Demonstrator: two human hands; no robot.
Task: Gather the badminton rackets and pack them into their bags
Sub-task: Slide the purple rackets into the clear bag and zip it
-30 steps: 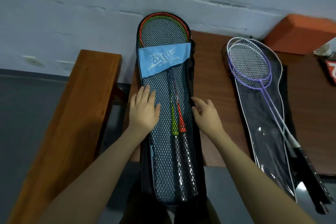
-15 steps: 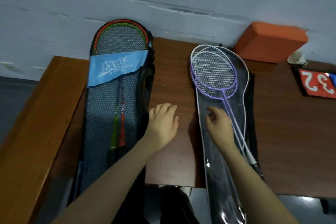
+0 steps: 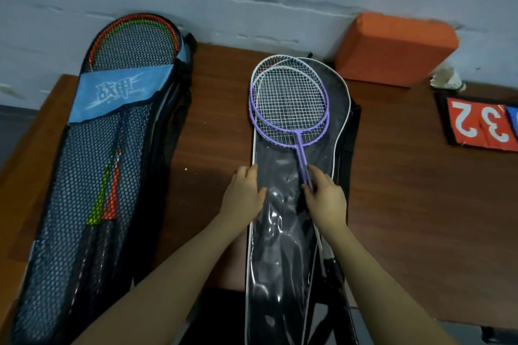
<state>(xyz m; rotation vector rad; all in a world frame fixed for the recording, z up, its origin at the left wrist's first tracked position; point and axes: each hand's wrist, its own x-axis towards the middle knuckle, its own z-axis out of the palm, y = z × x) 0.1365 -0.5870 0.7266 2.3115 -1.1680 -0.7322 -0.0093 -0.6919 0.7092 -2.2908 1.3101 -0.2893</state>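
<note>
1. The left hand (image 3: 244,196) rests open on the left edge of the clear-fronted, white-trimmed black racket bag (image 3: 283,246) at the brown wooden bench's (image 3: 420,190) front edge.
2. The right hand (image 3: 325,200) pinches the shafts of the purple-and-white badminton rackets (image 3: 288,103) lying on that bag.
3. The black mesh bag with a blue band (image 3: 92,176), holding red and green rackets, lies along the bench's left edge.

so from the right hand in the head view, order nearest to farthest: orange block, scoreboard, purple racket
From the right hand:
1. purple racket, shaft at its fingers
2. orange block, far right by the wall
3. scoreboard, at the right edge
</note>
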